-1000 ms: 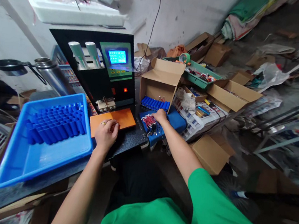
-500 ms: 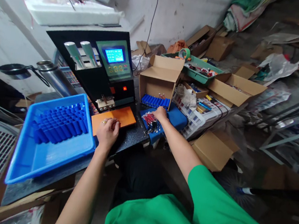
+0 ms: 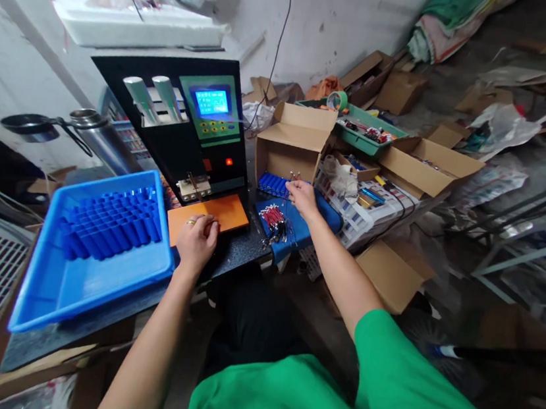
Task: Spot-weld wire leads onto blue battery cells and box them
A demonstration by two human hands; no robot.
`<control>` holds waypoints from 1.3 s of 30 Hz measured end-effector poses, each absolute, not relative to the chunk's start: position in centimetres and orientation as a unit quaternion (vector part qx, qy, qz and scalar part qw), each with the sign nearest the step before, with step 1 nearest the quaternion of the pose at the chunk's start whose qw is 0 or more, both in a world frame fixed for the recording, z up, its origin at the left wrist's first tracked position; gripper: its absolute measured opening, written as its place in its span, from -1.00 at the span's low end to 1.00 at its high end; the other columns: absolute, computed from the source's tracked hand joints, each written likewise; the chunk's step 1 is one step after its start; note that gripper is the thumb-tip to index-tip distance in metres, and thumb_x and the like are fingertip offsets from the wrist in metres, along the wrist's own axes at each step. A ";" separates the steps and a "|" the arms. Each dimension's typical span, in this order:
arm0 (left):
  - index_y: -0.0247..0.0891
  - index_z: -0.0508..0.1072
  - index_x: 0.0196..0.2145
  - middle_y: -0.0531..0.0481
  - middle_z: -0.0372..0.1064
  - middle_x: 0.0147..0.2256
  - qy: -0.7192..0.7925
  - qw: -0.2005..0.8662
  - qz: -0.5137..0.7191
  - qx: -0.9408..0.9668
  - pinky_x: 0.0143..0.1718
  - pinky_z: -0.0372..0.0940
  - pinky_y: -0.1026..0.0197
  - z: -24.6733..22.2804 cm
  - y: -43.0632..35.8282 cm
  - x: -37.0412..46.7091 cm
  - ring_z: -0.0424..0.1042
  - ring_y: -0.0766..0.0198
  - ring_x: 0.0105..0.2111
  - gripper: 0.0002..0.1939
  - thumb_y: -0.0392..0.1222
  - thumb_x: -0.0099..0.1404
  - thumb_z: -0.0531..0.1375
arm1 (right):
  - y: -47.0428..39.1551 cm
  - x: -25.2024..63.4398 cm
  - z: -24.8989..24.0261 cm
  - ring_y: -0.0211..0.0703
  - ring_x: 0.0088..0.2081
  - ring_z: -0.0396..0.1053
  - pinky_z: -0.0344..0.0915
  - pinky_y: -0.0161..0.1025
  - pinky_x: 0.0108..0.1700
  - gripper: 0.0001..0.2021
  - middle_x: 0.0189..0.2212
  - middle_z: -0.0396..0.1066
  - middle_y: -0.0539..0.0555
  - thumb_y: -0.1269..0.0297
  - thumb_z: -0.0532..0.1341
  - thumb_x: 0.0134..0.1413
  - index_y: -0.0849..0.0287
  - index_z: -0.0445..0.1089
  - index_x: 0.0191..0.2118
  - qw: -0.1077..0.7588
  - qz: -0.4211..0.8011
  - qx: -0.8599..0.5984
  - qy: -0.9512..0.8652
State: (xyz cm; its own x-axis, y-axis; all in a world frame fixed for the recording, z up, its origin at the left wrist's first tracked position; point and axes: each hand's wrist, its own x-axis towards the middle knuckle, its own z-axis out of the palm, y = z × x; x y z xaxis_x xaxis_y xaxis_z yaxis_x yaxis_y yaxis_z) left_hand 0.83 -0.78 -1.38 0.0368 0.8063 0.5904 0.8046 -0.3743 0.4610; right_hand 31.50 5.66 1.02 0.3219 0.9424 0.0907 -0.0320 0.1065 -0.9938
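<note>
Wires (image 3: 273,221): where are they found, relative to the fingers of the right hand (image 3: 303,198)?

They are heaped on the blue cloth (image 3: 323,221), to the right of the orange plate (image 3: 232,213), just below the fingertips and nearer the body.

Is anything pinched there?

Thumb and forefinger are brought together, but whether a wire is held between them cannot be told, the detail being too small. Behind them, blue cylinders (image 3: 270,183) are lined up in the box (image 3: 283,156).

And the left hand (image 3: 195,238)?

It is rested on the plate, in front of the machine (image 3: 174,152), with its fingers curled in; what may be gripped is hidden. To its left, more cylinders are stacked in the blue tray (image 3: 93,288) on the worktop (image 3: 230,252).

What has been changed since half a second ago?

The right hand has been raised from the heap's upper edge to the box, where some cylinders are now covered by it. The left hand has been kept in place.
</note>
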 end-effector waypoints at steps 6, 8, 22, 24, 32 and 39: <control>-0.24 0.54 -0.17 -0.14 0.52 -0.19 0.550 0.087 0.458 0.693 -0.10 0.38 0.06 -0.7 -1.3 0.8 0.50 0.09 -0.18 -0.70 0.02 0.31 0.19 | 3.4 29.2 5.0 -0.45 -0.64 0.05 -0.07 -0.45 -0.64 -0.63 -0.63 0.09 -0.18 -0.01 0.38 -0.01 0.13 0.26 -0.42 0.689 0.409 -0.440 -0.405; -0.26 0.54 -0.15 -0.11 0.54 -0.23 0.535 0.162 0.499 0.662 -0.14 0.40 0.08 -0.3 -2.3 1.5 0.51 0.15 -0.26 -0.65 0.07 0.29 0.21 | 2.3 27.8 5.8 -0.45 -0.64 0.05 -0.09 -0.45 -0.65 -0.63 -0.62 0.09 -0.18 0.00 0.38 0.00 0.13 0.26 -0.41 0.695 0.431 -0.417 -0.396; -0.29 0.56 -0.29 -0.07 0.55 -0.41 0.464 0.408 0.580 0.531 -0.28 0.40 0.18 1.9 -7.8 6.1 0.51 0.25 -0.39 -0.63 0.11 0.18 0.34 | -4.3 18.0 4.7 -0.45 -0.64 0.01 -0.10 -0.44 -0.65 -0.63 -0.61 0.09 -0.18 0.00 0.40 -0.05 0.13 0.27 -0.40 0.645 0.597 -0.328 -0.346; -0.28 0.54 -0.31 -0.03 0.52 -0.45 0.470 0.412 0.574 0.529 -0.36 0.35 0.23 1.8 -8.2 5.4 0.44 0.30 -0.46 -0.63 0.12 0.19 0.33 | -4.5 17.7 4.2 -0.42 -0.63 0.03 -0.07 -0.42 -0.64 -0.63 -0.59 0.11 -0.16 -0.04 0.37 -0.02 0.11 0.26 -0.39 0.635 0.588 -0.345 -0.363; -0.26 0.44 -0.38 0.04 0.38 -0.49 0.510 0.379 0.506 0.583 -0.41 0.22 0.27 2.0 -10.6 1.5 0.31 0.35 -0.48 -0.66 0.09 0.31 0.23 | -6.4 16.9 2.0 -0.16 -0.32 0.39 0.33 -0.21 -0.21 -0.73 -0.40 0.45 0.03 0.03 0.31 0.06 0.16 0.41 -0.35 0.497 0.464 -0.372 -0.632; -0.26 0.43 -0.34 0.03 0.41 -0.46 0.544 0.378 0.450 0.599 -0.40 0.22 0.25 1.3 -12.9 -0.5 0.33 0.33 -0.47 -0.70 0.06 0.36 0.17 | -7.7 15.4 0.5 -0.08 -0.30 0.44 0.35 -0.14 -0.12 -0.77 -0.39 0.52 0.08 0.08 0.29 0.06 0.16 0.46 -0.39 0.457 0.469 -0.360 -0.664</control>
